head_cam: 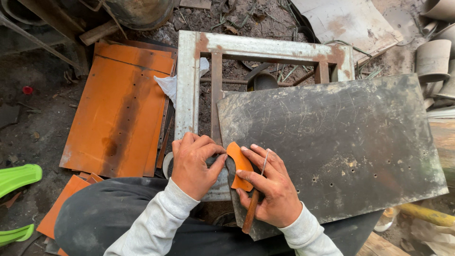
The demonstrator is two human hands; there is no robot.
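Observation:
My left hand [193, 163] presses a small curved orange template [240, 163] flat against the near left corner of a dark scratched metal sheet [341, 142]. My right hand [268, 187] also rests fingers on the template and grips a thin metal scriber with a wooden handle [251, 208], its point held along the template's right edge. The sheet lies tilted on a rusty grey metal frame [187, 90].
Orange rusty metal sheets [118, 114] lie stacked on the dirt at left, with bright green plastic pieces [16, 178] at the far left. Grey cylindrical pots [432, 59] stand at the right edge. A yellow bar [426, 215] lies at lower right. My dark-trousered knee [109, 213] is below.

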